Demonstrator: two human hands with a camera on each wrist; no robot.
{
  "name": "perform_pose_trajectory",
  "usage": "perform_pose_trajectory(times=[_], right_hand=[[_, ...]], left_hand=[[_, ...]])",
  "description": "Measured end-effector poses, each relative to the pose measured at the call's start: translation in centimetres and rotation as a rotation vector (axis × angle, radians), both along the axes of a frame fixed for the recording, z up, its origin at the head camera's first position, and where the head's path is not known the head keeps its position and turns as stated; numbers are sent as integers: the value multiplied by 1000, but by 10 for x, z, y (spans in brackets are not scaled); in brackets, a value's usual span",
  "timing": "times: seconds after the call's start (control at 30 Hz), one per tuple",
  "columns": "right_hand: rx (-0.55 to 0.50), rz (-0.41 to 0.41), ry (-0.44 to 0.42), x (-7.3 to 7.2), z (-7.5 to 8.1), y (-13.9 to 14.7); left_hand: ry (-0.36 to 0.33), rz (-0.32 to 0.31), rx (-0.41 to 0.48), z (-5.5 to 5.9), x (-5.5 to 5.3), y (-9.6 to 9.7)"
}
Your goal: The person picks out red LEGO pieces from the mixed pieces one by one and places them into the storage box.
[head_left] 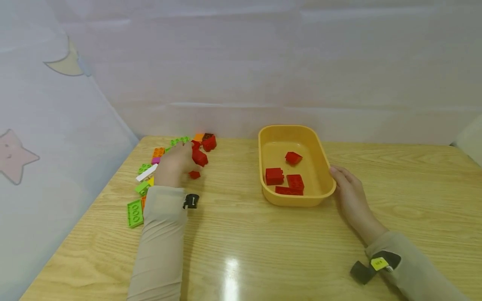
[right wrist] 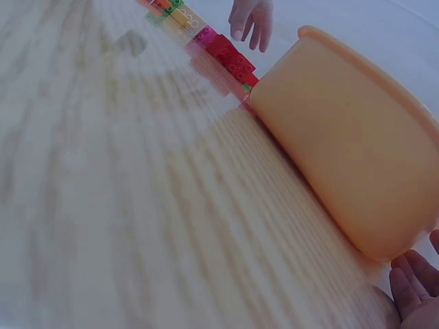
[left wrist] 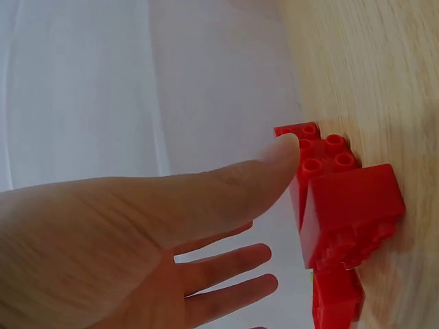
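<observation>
My left hand (head_left: 175,165) hovers over the near side of a pile of toy bricks, thumb and fingers apart with nothing held. Right by it lie red bricks (head_left: 199,157). In the left wrist view its thumb (left wrist: 226,199) comes close to a studded red brick (left wrist: 329,154); whether they touch I cannot tell. A slanted red brick (left wrist: 353,205) lies beside that one. At the right, my right hand (head_left: 352,200) rests its fingertips against the outside of a yellow bin (head_left: 297,201) at its near right corner. Several red bricks (head_left: 274,176) lie inside the bin.
Green, orange, white and other bricks spread along the left of the wooden table (head_left: 233,234), among them a green plate brick (head_left: 135,213) and a white brick (head_left: 147,172). A pale cloth (head_left: 241,75) hangs behind the table's back edge.
</observation>
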State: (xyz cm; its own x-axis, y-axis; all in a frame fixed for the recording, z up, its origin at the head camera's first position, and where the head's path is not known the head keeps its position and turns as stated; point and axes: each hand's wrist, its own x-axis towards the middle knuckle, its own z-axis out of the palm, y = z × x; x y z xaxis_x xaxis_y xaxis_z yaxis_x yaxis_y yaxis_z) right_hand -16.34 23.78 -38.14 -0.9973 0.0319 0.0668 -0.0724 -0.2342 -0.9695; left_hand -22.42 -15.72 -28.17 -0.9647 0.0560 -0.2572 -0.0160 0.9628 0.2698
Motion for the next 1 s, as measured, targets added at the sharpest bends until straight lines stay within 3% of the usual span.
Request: perform_pose_trajectory(times=[0.37, 0.57, 1.0], right_hand=[[-13, 6, -3, 0, -1, 2], [-28, 7, -2, 1, 0, 2], [-12, -1, -7, 0, -1, 4]], left_hand=[[-42, 22, 144, -10, -5, -10], [-103, 60, 118, -10, -3, -10], [-115, 81, 81, -12, -6, -9]])
